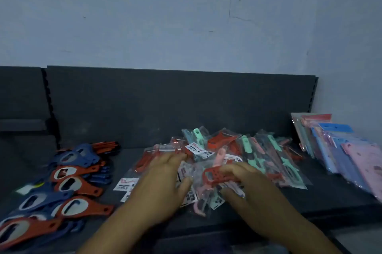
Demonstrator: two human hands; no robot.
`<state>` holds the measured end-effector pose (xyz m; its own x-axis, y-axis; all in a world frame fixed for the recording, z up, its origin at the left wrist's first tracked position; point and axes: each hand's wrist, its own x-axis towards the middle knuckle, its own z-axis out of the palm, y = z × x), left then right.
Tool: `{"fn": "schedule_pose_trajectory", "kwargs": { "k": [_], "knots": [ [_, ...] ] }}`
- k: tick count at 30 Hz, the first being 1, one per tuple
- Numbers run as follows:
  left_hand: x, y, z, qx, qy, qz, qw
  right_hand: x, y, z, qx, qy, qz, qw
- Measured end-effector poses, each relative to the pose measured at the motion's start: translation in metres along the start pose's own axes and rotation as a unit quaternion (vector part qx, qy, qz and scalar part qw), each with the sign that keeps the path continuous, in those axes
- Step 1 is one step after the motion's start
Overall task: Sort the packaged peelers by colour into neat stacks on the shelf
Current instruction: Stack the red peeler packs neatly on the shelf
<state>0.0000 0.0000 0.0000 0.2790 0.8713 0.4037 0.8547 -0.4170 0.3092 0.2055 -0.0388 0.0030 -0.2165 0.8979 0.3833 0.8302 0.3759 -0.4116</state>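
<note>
a: where are the packaged peelers point(217, 160)?
b: in a mixed heap mid-shelf point(132, 156), red, mint and pink jumbled together, so no colour stacks yet.
a: and the hands?
b: the left hand point(163, 183) lies on the heap with fingers spread, probably steadying it. the right hand point(244, 181) curls round a red peeler pack point(215, 176), seemingly lifting it out to start a red stack.
a: anything beside them?
b: loose blue and orange openers point(68, 183) at left, flat pastel packets point(339, 148) leaning at right.
</note>
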Motion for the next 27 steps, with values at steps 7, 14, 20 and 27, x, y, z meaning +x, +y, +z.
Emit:
{"fn": "schedule_pose_trajectory", "kwargs": {
  "k": [7, 14, 20, 27],
  "knots": [
    [0.040, -0.030, 0.018, 0.069, -0.109, -0.134, 0.983, 0.046, 0.014, 0.009, -0.092, -0.074, 0.031, 0.993],
    [0.046, -0.026, 0.018, 0.040, -0.075, -0.149, 0.985, 0.056, 0.021, 0.012, -0.134, -0.069, 0.033, 0.988],
    [0.049, -0.033, 0.007, -0.016, 0.008, -0.186, 0.982, 0.071, 0.011, 0.003, -0.042, -0.017, 0.040, 0.998],
    [0.050, -0.052, 0.013, 0.021, -0.077, -0.253, 0.964, 0.113, 0.019, 0.011, -0.070, 0.041, 0.127, 0.989]
  ]
}}
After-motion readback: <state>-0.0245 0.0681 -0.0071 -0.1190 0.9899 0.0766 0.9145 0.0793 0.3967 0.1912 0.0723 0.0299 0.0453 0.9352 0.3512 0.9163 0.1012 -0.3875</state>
